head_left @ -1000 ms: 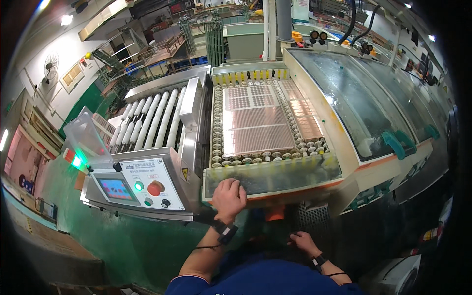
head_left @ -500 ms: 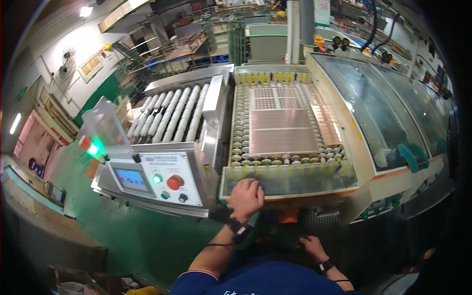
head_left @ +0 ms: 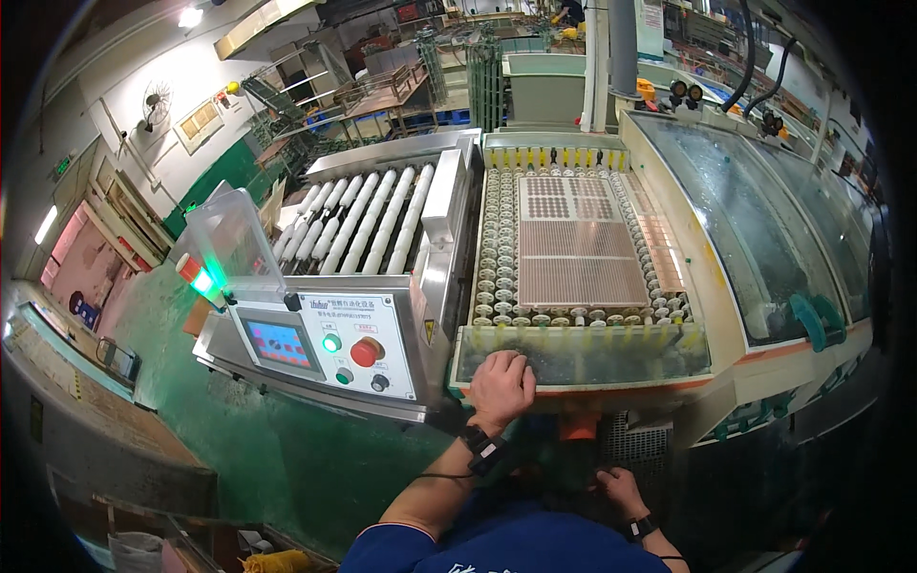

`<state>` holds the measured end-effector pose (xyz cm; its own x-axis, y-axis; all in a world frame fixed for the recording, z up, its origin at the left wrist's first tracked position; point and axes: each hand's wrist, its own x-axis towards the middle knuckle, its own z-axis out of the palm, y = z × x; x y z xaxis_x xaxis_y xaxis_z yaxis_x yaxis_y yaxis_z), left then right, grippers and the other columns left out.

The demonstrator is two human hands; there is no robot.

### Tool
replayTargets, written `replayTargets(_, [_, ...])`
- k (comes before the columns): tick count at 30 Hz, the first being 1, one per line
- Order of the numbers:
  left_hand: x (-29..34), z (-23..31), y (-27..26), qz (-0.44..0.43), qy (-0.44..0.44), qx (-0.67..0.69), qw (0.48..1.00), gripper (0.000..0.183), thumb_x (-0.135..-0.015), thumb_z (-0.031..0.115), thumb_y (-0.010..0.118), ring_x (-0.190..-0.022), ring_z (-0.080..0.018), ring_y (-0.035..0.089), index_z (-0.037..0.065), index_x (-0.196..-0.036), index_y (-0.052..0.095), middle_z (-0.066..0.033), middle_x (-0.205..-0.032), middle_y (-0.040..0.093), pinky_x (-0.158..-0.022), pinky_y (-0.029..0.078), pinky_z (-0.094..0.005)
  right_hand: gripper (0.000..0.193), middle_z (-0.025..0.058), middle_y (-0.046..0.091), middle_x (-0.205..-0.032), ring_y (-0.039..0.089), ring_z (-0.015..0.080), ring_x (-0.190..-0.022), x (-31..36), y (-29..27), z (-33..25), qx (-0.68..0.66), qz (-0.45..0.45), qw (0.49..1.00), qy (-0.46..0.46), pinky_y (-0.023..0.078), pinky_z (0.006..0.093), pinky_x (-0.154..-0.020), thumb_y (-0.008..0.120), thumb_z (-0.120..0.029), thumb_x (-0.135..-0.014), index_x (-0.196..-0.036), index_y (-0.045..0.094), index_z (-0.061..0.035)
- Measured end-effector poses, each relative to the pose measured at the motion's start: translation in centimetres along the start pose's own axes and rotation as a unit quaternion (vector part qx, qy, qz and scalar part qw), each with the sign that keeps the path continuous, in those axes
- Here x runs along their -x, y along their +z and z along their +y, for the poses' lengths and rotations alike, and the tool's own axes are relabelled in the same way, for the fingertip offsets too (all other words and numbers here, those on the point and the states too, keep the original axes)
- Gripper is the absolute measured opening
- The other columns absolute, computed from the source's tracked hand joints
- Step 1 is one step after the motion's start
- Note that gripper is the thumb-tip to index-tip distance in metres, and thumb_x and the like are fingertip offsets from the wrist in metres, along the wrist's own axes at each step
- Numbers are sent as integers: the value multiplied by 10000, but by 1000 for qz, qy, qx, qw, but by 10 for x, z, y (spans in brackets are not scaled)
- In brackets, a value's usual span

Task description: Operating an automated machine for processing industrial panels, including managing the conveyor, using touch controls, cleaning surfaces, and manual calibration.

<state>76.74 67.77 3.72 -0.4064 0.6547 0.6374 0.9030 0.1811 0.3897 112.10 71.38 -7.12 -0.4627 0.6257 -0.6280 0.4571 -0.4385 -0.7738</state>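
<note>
Now the copper-toned panel lies farther right on the wheel rollers, apparently carried by them, untouched. The left hand, fingers curled, rests on the front wall; the right hand hangs nearby; neither's grip can be told.

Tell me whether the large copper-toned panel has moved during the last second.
Yes: judged against the bed's left wheel column, the large panel has shifted right, toward the clear-lidded section.
</note>
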Motion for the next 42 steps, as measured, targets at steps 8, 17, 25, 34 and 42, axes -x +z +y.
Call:
replayTargets(8, [-2,1,8,1,16,11,1000,172,-857,170,703,-997,-324,685,60,-985,736,-109,-1039,714,-856,560,-442,277,160,757,-1022,756,231,-890,-1,-11,11,-20,18,999,16,584,352,-781,598,-145,-1030,-1150,677,91])
replayTargets(17, [-5,7,3,-3,18,8,1000,165,-838,153,706,-961,-352,682,46,-955,750,-121,-1008,725,-852,553,-458,318,129,744,-1096,757,200,-912,8,-6,3,-25,7,999,44,580,321,-782,611,-172,-1053,-1248,660,74])
replayTargets(25, [-6,9,6,-11,19,-6,1000,179,-846,162,700,-983,-353,678,53,-982,740,-125,-1042,720,-852,547,-463,310,137,780,-1041,767,194,-888,9,-11,6,-25,61,997,-39,584,333,-810,652,-221,-1016,-1153,730,45])
replayTargets(34, [4,-3,14,2,53,-8,999,173,-854,122,673,-972,-399,660,26,-993,711,-172,-1036,702,-863,538,-499,244,183,758,-1067,744,296,-1008,91,-178,-183,170,462,802,-338,565,377,-893,649,-179,-1002,-1161,714,-6])
replayTargets(42, [-5,5,17,-3,60,-15,998,247,-812,115,690,-1035,-406,677,8,-1032,723,-183,-1101,714,-902,549,-506,345,216,699,-1239,627,417,-1196,62,-378,-240,412,600,608,-319,483,496,-1053,671,-246,-966,-1220,701,-14])
